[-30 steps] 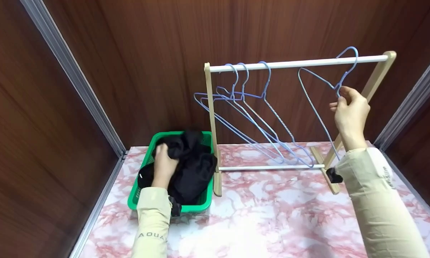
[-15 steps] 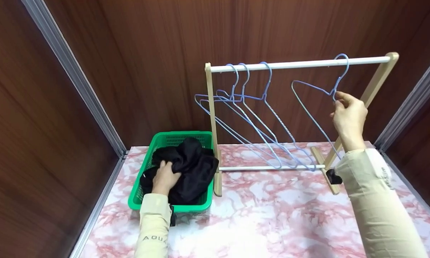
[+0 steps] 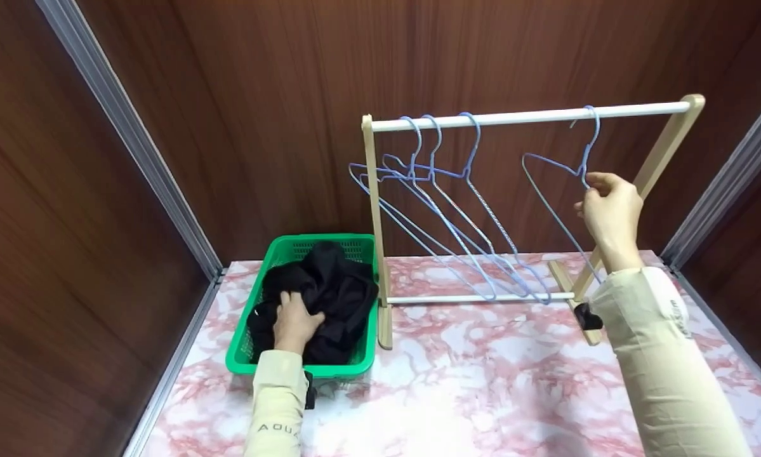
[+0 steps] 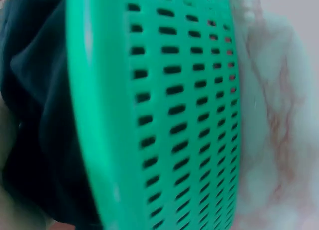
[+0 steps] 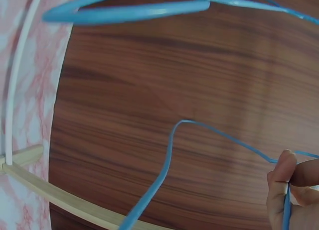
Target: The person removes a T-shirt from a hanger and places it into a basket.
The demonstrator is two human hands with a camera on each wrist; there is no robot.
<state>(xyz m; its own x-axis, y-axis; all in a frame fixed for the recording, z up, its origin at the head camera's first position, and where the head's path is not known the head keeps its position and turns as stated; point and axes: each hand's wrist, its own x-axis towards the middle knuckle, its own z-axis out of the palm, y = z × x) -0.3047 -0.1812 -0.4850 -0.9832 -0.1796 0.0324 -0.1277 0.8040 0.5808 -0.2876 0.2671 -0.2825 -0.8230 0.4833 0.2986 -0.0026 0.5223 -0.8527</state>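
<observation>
In the head view, my left hand [image 3: 294, 324] rests on a heap of black clothes [image 3: 339, 295], fingers spread and thumb apart. The heap fills most of a green plastic basket [image 3: 345, 370]. From the left wrist, the basket's slotted wall [image 4: 114, 130] shows large, with black cloth behind the rim; only a blurred edge of the hand appears. My right hand [image 3: 614, 212] pinches a blue wire hanger [image 3: 550, 163] just below its hook, which sits over the rail [image 3: 520, 117]. The right wrist view shows thumb and fingers together on the wire [image 5: 167, 163].
Three more blue hangers [image 3: 480, 136] hang toward the left end of the wood-and-white rack. The rack's left post [image 3: 372, 190] stands right beside the basket. Brown wood-grain panels [image 3: 259, 114] enclose the pink marbled table [image 3: 456, 381].
My left hand has loosened from the bunched black cloth and settled lower on the heap. My right hand has moved left and down, bringing the hanger's hook down onto the rail.
</observation>
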